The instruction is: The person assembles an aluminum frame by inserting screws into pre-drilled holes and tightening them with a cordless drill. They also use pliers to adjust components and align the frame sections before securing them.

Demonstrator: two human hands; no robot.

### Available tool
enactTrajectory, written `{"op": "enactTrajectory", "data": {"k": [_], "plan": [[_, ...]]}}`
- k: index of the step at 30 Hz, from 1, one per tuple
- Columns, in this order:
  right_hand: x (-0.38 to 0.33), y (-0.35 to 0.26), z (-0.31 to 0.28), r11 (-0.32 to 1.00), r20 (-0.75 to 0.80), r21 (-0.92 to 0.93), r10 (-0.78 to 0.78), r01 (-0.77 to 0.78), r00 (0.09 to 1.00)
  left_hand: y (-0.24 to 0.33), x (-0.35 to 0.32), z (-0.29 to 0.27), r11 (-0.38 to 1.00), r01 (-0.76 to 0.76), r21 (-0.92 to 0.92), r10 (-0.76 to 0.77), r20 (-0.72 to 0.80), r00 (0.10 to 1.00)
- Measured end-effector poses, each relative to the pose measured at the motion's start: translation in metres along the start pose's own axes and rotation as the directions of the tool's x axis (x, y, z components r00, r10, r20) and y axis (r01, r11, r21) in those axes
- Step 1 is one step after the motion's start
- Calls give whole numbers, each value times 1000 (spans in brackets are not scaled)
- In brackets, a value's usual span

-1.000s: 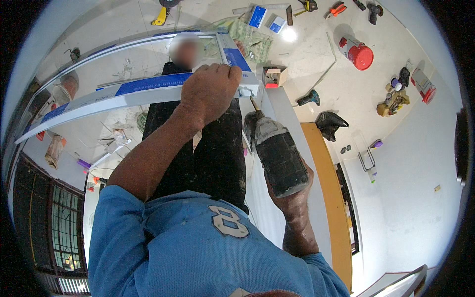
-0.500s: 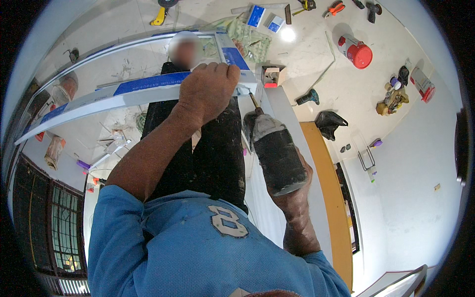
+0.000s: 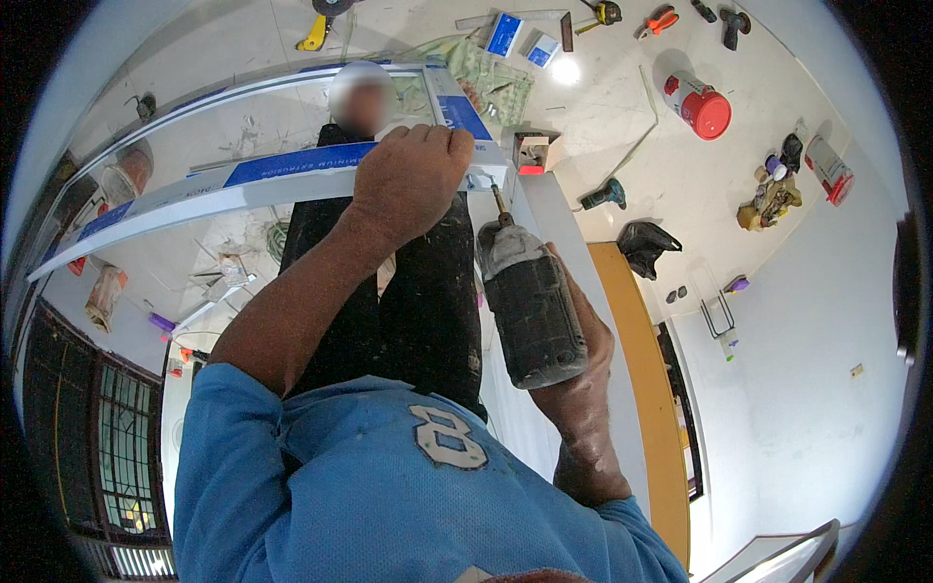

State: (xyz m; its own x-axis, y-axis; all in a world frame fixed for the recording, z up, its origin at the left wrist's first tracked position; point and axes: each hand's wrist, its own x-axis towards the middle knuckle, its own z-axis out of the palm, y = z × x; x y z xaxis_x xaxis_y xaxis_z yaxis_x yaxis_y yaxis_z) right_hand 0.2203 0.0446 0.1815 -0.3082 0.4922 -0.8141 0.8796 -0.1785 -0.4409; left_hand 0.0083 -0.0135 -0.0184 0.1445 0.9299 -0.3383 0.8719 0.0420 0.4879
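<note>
My left hand (image 3: 413, 175) is closed over the near bar of a white metal frame (image 3: 267, 189) with blue protective film, close to its right corner. The fingers wrap over the bar's far edge. In my right hand (image 3: 591, 335) I hold a worn grey and black cordless drill (image 3: 533, 306), angled away from me. Its slim driver bit (image 3: 500, 204) reaches the end of the bar at that corner, just right of my left hand. The drill's body hides its handle and most of my right fingers.
A yellow-brown plank edge (image 3: 637, 379) runs along my right side. Beyond the corner stands an open small box (image 3: 535, 154). Farther right lie a teal-black power tool (image 3: 604, 194), a black bag (image 3: 648, 248) and a red-lidded bucket (image 3: 698, 104). Orange-handled pliers (image 3: 659, 21) lie at the back.
The drill's rear has swung slightly left and turned, showing more of its side, and my right hand has shifted with it. The bit stays at the frame's corner; my left hand barely moves.
</note>
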Motion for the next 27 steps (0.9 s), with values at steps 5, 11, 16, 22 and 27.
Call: {"op": "enactTrajectory", "data": {"k": [5,11,16,22,27], "plan": [[5,-8,-3,999,-25,53,-5,6,1000,0,0,0,1000,-11,-6,11,17,1000],[5,-11,-2,998,-25,-39,-54,53,998,-1,0,-1,999,-18,-35,18,-8,1000],[15,-2,-4,993,-43,-113,23,-27,999,2,-1,1,993,54,-102,-47,67,997],[3,1,-5,995,-43,47,89,-87,995,1,-2,3,994,50,-101,-46,46,998],[-7,1,-5,984,44,139,102,-107,994,1,0,1,997,33,-68,-28,64,998]]}}
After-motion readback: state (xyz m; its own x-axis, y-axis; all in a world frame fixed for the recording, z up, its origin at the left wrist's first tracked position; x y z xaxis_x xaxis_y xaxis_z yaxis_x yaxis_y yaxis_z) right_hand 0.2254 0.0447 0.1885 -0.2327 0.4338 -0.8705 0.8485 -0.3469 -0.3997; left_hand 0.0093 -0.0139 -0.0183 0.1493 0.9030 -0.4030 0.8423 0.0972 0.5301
